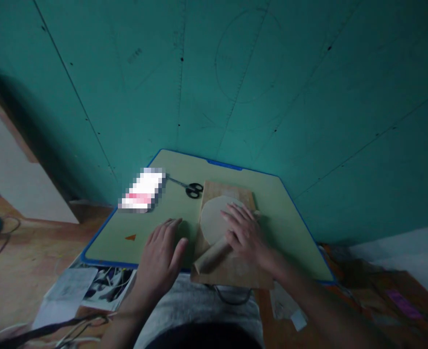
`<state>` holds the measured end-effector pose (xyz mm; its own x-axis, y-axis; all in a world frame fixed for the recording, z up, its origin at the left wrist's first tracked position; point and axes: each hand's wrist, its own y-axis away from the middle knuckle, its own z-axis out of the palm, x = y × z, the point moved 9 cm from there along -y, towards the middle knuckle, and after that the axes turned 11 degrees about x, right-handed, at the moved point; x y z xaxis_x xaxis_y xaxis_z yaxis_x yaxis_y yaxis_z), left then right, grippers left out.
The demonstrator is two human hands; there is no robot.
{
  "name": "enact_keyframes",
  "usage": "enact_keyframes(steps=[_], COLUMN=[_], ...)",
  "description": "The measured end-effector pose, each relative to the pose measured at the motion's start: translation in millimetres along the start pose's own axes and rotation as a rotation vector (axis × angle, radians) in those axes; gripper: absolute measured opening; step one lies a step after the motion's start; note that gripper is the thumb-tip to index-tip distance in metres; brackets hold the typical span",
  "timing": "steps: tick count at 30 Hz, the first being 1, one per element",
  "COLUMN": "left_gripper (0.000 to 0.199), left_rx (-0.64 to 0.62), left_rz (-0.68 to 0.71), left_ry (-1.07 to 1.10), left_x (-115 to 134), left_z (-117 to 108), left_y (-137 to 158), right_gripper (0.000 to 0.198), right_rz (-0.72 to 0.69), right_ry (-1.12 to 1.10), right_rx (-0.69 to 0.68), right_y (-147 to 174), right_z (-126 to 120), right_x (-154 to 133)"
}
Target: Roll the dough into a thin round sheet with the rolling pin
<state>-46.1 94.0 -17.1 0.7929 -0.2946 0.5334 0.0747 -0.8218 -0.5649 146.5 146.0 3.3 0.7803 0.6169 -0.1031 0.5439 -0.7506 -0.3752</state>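
A round, flat sheet of dough lies on a wooden board. Across its near right part runs a wooden rolling pin, set at a slant. My right hand rests over the pin's far half, fingers stretched flat toward the dough; the palm hides part of both. The pin's far end peeks out beyond the fingers. Left of the board, my left hand is at the table's near edge, holding nothing, thumb apart from the fingers. Scissors with black handles lie beyond it, beside the board.
The pale table has a blue rim and stands against a green wall. A blurred-out white, phone-like object is at its left. A small orange triangle lies nearby. Cables and papers are on the lower left.
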Motion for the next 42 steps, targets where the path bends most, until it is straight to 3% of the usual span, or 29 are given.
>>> enact_keyframes(steps=[7,10,14,18,20,24,30,33,36,39,42], left_gripper=[0.049,0.050,0.053,0.054,0.055,0.055,0.052,0.052,0.051,0.048,0.035], left_rx=[-0.020,-0.003,-0.002,-0.009,-0.004,-0.001,0.062,0.057,0.035,0.066,0.182], left_rz=[0.003,-0.049,-0.124,-0.036,0.001,-0.006,-0.123,-0.155,-0.178,-0.165,-0.058], left_ry=[0.021,0.018,0.055,0.041,0.030,0.042,0.119,0.125,0.118,0.117,0.188], left_x=[0.6,-7.2,-16.7,-7.8,-3.2,-3.1,-16.0,-18.5,-20.8,-17.2,11.2], left_z=[0.6,-1.0,-1.5,-0.2,0.2,1.7,0.7,1.3,1.6,-4.7,-19.3], left_y=[2.1,4.8,7.5,5.4,4.1,5.9,14.1,13.1,8.6,6.0,10.4], right_gripper=[0.047,0.044,0.045,0.047,0.049,0.050,0.053,0.050,0.049,0.052,0.055], right_rz=[0.056,0.051,-0.032,-0.065,-0.057,-0.014,0.057,0.067,0.014,-0.053,-0.086], right_ry=[-0.020,-0.031,-0.035,-0.043,-0.054,-0.016,0.012,-0.018,-0.010,-0.004,-0.028], right_rx=[-0.046,-0.048,-0.025,-0.030,-0.038,-0.049,-0.100,-0.146,-0.125,-0.075,-0.055], right_y=[-104.2,-122.5,-79.8,-12.5,5.9,-8.3,-104.0,-125.9,-108.2,-63.0,-21.1], right_z=[45.7,49.2,30.1,7.0,1.0,6.8,43.8,55.1,47.0,29.1,14.7], right_x=[13.1,13.2,7.6,6.3,5.7,6.3,18.3,21.5,14.4,2.9,-4.2])
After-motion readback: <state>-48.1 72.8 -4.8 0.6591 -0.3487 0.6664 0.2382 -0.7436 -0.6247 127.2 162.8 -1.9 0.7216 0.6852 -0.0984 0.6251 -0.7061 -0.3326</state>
